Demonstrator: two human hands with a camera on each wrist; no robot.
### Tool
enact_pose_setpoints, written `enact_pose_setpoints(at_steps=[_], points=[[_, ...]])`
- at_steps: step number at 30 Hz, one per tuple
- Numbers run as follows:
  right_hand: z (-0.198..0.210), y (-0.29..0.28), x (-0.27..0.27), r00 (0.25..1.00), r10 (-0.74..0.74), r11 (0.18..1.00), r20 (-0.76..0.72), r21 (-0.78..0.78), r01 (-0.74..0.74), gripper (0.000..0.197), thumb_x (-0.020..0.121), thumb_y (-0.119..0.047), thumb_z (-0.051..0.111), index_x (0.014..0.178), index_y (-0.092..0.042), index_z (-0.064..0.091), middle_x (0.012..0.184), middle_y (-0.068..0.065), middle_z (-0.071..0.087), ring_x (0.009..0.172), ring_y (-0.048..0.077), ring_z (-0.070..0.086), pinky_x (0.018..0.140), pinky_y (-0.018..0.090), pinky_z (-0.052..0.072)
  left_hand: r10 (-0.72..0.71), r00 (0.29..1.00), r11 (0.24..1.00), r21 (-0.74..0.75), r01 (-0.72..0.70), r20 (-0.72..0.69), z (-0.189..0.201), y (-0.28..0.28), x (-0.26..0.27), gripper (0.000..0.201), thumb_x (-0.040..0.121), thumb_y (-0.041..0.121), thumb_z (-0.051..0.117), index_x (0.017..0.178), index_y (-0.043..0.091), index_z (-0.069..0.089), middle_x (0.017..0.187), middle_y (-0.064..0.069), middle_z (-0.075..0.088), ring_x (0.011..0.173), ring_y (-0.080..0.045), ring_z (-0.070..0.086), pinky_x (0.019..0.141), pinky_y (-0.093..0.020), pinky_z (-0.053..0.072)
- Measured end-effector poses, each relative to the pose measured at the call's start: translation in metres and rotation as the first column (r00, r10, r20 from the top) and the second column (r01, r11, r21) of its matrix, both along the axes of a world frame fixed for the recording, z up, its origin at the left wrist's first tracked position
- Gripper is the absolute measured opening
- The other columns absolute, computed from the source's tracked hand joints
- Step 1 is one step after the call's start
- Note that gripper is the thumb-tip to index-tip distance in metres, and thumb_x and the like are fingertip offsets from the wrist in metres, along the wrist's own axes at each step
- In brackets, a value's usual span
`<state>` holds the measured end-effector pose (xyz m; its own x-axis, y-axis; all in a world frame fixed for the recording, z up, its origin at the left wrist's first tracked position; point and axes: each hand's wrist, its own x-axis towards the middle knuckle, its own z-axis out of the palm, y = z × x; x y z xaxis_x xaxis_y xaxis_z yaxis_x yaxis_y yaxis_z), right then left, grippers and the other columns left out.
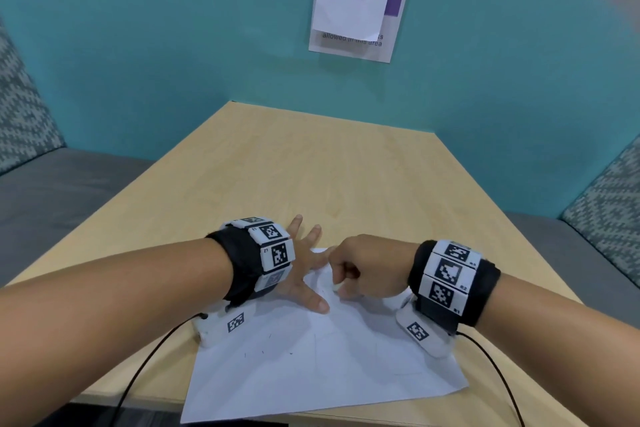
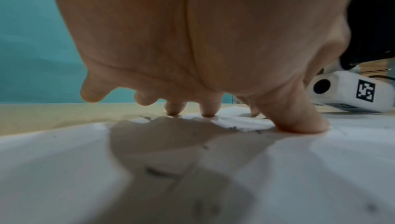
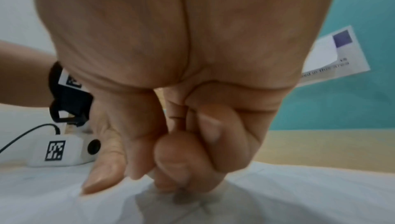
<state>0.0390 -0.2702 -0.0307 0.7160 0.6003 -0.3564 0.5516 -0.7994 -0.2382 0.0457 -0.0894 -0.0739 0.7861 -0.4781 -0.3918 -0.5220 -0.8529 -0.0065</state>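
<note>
A white sheet of paper (image 1: 311,357) with faint pencil marks lies on the near part of the wooden table (image 1: 311,177), its near corner over the front edge. My left hand (image 1: 310,274) lies spread on the sheet's far left corner, fingers straight, with the thumb (image 2: 299,119) and two fingertips pressing the paper (image 2: 299,168) down. Just to its right, my right hand (image 1: 341,282) is curled and pinches a small white object (image 1: 336,288) against the sheet. In the right wrist view the curled fingers (image 3: 181,151) hide most of that object, and their tips touch the paper (image 3: 299,194).
The table's far edge meets a teal wall with a paper-covered sign (image 1: 356,15). Grey benches with patterned backs stand at the left (image 1: 52,191) and at the right (image 1: 571,246). Black cables (image 1: 138,371) run from both wrist cameras toward the front edge.
</note>
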Motion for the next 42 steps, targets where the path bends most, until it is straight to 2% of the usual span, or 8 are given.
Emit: enact_pose_setpoints(at_steps=[7, 12, 22, 26, 31, 35, 39, 42], points=[[-0.001, -0.005, 0.019, 0.99, -0.08, 0.996, 0.118, -0.018, 0.083, 0.008, 0.086, -0.025, 0.066, 0.084, -0.023, 0.058, 0.072, -0.015, 0.051, 0.064, 0.005, 0.047, 0.059, 0.021, 0.037, -0.002, 0.999, 0.997, 0.08, -0.002, 0.053, 0.005, -0.004, 0.003, 0.107, 0.074, 0.09, 0.041, 0.156, 0.042, -0.01, 0.164, -0.001, -0.024, 0.147, -0.037, -0.029, 0.109, -0.073, -0.011], [0.0, -0.007, 0.019, 0.987, -0.108, 0.993, 0.117, -0.026, 0.112, 0.014, 0.087, -0.022, 0.064, 0.096, -0.012, 0.064, 0.073, -0.012, 0.051, 0.068, 0.011, 0.048, 0.061, 0.022, 0.04, 0.0, 0.999, 1.0, 0.026, 0.001, -0.042, 0.012, 0.011, -0.016, 0.109, 0.079, 0.079, 0.054, 0.158, 0.036, -0.006, 0.167, 0.002, -0.014, 0.152, -0.031, -0.014, 0.118, -0.064, 0.0], [-0.004, 0.022, -0.015, 0.995, 0.103, 0.994, -0.016, 0.035, -0.103, 0.008, 0.085, -0.023, 0.063, 0.09, -0.018, 0.059, 0.079, -0.006, 0.059, 0.068, 0.009, 0.05, 0.066, 0.023, 0.045, -0.028, 0.999, 0.999, -0.033, 0.027, -0.025, -0.002, 0.023, -0.018, 0.109, 0.071, 0.085, 0.054, 0.15, 0.053, -0.013, 0.165, 0.006, -0.02, 0.151, -0.031, -0.019, 0.114, -0.07, -0.002], [0.004, 0.016, 0.008, 0.997, -0.01, 1.0, 0.072, -0.018, 0.011, 0.017, 0.087, -0.024, 0.064, 0.099, -0.012, 0.066, 0.082, -0.005, 0.059, 0.079, 0.017, 0.055, 0.07, 0.028, 0.046, -0.021, 1.0, 1.0, -0.014, 0.02, -0.021, -0.002, 0.024, -0.019, 0.112, 0.072, 0.087, 0.051, 0.15, 0.05, -0.02, 0.164, 0.007, -0.022, 0.15, -0.033, -0.021, 0.113, -0.071, -0.003], [-0.004, 0.03, -0.014, 0.991, 0.132, 0.991, -0.019, 0.002, -0.132, 0.007, 0.086, -0.02, 0.061, 0.092, -0.016, 0.062, 0.082, -0.005, 0.061, 0.075, 0.015, 0.055, 0.071, 0.029, 0.048, 0.021, 0.999, 1.0, -0.02, -0.022, -0.028, 0.005, 0.02, -0.023, 0.114, 0.076, 0.08, 0.057, 0.156, 0.039, -0.012, 0.164, 0.005, -0.021, 0.149, -0.031, -0.024, 0.115, -0.067, -0.007], [0.005, 0.018, 0.013, 0.994, -0.025, 0.998, 0.102, -0.054, 0.03, 0.012, 0.086, -0.021, 0.062, 0.091, -0.01, 0.065, 0.081, 0.0, 0.063, 0.075, 0.022, 0.058, 0.07, 0.033, 0.05, -0.005, 0.999, 1.0, -0.023, 0.004, -0.037, -0.005, 0.024, -0.017, 0.115, 0.07, 0.088, 0.051, 0.151, 0.048, -0.019, 0.163, 0.008, -0.024, 0.148, -0.034, -0.025, 0.111, -0.072, -0.007], [0.0, 0.029, -0.012, 0.993, 0.114, 0.993, 0.018, -0.034, -0.113, 0.012, 0.085, -0.019, 0.06, 0.091, -0.009, 0.066, 0.084, 0.004, 0.067, 0.078, 0.023, 0.061, 0.073, 0.036, 0.052, -0.005, 0.999, 0.999, -0.054, 0.003, -0.037, -0.001, 0.023, -0.019, 0.113, 0.072, 0.082, 0.058, 0.154, 0.048, -0.011, 0.164, 0.008, -0.022, 0.149, -0.033, -0.025, 0.113, -0.07, -0.007], [0.005, 0.028, 0.0, 0.998, 0.05, 0.997, 0.043, -0.063, -0.047, 0.015, 0.086, -0.021, 0.063, 0.095, -0.009, 0.067, 0.089, 0.001, 0.066, 0.081, 0.021, 0.06, 0.078, 0.036, 0.053, -0.021, 0.999, 0.997, -0.069, 0.018, -0.036, -0.002, 0.023, -0.019, 0.114, 0.071, 0.083, 0.058, 0.154, 0.048, -0.012, 0.164, 0.007, -0.024, 0.148, -0.034, -0.026, 0.113, -0.066, -0.012]])
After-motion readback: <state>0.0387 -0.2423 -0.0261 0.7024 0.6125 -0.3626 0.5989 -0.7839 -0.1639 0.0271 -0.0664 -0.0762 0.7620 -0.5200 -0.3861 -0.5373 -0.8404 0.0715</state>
